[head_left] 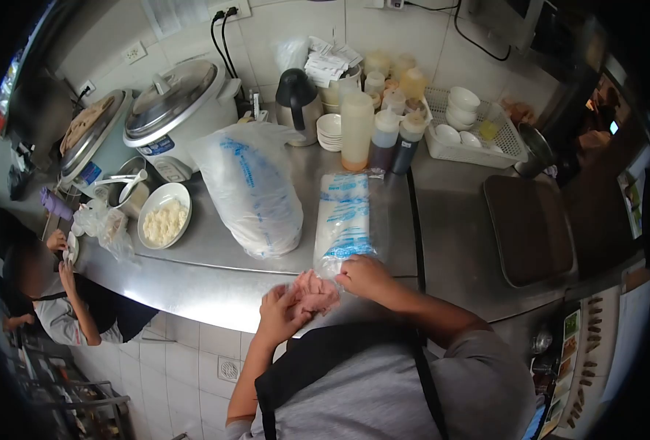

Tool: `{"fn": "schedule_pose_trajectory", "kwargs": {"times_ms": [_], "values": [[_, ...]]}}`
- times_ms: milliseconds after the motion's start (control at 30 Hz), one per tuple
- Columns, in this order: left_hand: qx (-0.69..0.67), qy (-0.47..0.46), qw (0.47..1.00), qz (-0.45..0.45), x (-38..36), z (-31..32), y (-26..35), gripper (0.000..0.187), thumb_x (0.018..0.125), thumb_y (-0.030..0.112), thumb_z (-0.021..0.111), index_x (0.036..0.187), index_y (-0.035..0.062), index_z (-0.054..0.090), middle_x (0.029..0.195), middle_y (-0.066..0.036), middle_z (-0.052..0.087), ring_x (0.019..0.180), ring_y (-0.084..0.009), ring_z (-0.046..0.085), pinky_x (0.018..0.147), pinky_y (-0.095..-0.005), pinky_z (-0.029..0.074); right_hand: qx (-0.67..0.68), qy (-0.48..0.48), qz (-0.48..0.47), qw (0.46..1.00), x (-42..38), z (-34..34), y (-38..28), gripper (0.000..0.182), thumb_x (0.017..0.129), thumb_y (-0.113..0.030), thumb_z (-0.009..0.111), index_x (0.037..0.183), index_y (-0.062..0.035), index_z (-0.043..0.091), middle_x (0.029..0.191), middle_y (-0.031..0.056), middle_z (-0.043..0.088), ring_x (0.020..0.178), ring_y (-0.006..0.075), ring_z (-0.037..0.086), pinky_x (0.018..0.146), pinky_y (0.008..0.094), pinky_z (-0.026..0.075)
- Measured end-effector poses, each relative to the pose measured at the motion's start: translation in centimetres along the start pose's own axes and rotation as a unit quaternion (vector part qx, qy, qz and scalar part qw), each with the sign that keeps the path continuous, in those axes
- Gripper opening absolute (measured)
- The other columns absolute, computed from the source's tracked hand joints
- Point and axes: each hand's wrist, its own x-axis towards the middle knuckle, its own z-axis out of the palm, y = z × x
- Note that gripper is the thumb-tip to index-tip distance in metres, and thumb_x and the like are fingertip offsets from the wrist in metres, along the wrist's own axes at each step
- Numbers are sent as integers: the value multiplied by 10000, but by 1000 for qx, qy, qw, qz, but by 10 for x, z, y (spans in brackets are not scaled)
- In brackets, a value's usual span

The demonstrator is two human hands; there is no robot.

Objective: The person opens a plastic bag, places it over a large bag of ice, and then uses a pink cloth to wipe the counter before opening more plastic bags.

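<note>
My left hand (275,315) is closed around a crumpled, soft pink bundle (314,293) at the counter's front edge. Whether that bundle is cloth or something else I cannot make out. My right hand (365,277) is curled with its fingertips pinched just right of the bundle, at the near end of a flat pack of plastic bags (345,216). What those fingertips hold is too small to tell. The pack is white with blue print and lies lengthwise on the steel counter. Left of it stands a bulky white plastic bag (255,191) with blue lettering.
A bowl of pale, lumpy food (165,215) and rice cookers (175,95) are on the left. Behind the pack stand squeeze bottles (357,128) and a thermos jug (297,110). A basket of bowls (479,150) and brown tray (528,231) are right. Another person (76,308) works at far left.
</note>
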Motion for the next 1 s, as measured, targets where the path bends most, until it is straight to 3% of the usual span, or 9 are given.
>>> {"fn": "schedule_pose_trajectory", "kwargs": {"times_ms": [100, 133, 233, 333, 467, 567, 667, 867, 1000], "values": [[-146, 9, 979, 145, 29, 14, 16, 481, 676, 177, 612, 1120, 47, 481, 1110, -187, 454, 1039, -334, 417, 864, -415, 341, -198, 139, -24, 970, -15, 23, 19, 183, 671, -185, 579, 781, -38, 577, 967, 109, 546, 955, 252, 483, 772, 360, 394], [-121, -53, 978, 161, 37, 19, 27, 529, 693, 183, 602, 1160, 6, 425, 1145, -191, 433, 1064, -332, 411, 879, -426, 327, -240, 178, -37, 954, -18, 30, 26, 185, 671, -183, 572, 788, -41, 581, 985, 107, 542, 979, 255, 470, 802, 371, 381], [-6, -58, 984, 167, 55, 63, 21, 582, 701, 191, 599, 1210, 28, 370, 1164, -192, 418, 1057, -344, 419, 877, -410, 338, -170, 183, -76, 965, -17, 30, 29, 191, 653, -133, 559, 816, -40, 590, 949, 122, 552, 908, 283, 513, 769, 379, 411], [-61, -111, 988, 90, 68, 64, 24, 657, 687, 226, 631, 1239, 40, 327, 1188, -206, 394, 1067, -368, 410, 883, -392, 344, 36, 109, 20, 993, -15, 17, 32, 159, 681, -70, 560, 830, -21, 588, 901, 108, 575, 786, 224, 563, 705, 328, 449], [-169, -55, 981, 77, 81, 63, 32, 810, 638, 270, 696, 1278, 54, 248, 1199, -245, 368, 1094, -375, 389, 894, -381, 340, 396, 96, 73, 910, -5, -14, 28, 86, 737, -46, 582, 798, 12, 568, 838, 59, 596, 731, 79, 533, 644, 223, 443], [-196, 7, 977, 83, 92, 67, 32, 832, 634, 270, 698, 1283, 47, 226, 1193, -249, 370, 1083, -377, 397, 886, -374, 349, 371, 129, 60, 918, 2, -19, 24, 61, 709, -35, 580, 746, 0, 546, 732, 34, 568, 655, 80, 508, 586, 226, 425], [-158, 39, 979, 120, 96, 65, 36, 790, 626, 260, 698, 1266, 69, 276, 1181, -244, 380, 1064, -376, 410, 876, -365, 356, 212, 95, 62, 971, 4, -16, 18, 104, 677, -25, 580, 663, -29, 477, 647, 2, 501, 583, 70, 441, 521, 224, 379], [-159, 35, 983, 90, 97, 67, 34, 538, 652, 261, 656, 1133, 102, 474, 1072, -227, 455, 990, -369, 444, 863, -351, 362, 308, 107, 8, 945, 6, -56, -6, 202, 690, -10, 552, 624, -69, 371, 622, -11, 447, 588, 53, 391, 504, 215, 345], [-283, 21, 954, 94, 120, 57, 41, 538, 661, 306, 656, 1119, 79, 486, 1037, -214, 477, 972, -339, 461, 856, -334, 363, 476, 142, -44, 867, 15, -98, -25, 170, 752, 3, 502, 685, -77, 367, 637, -17, 426, 595, 56, 386, 530, 200, 344]]}}
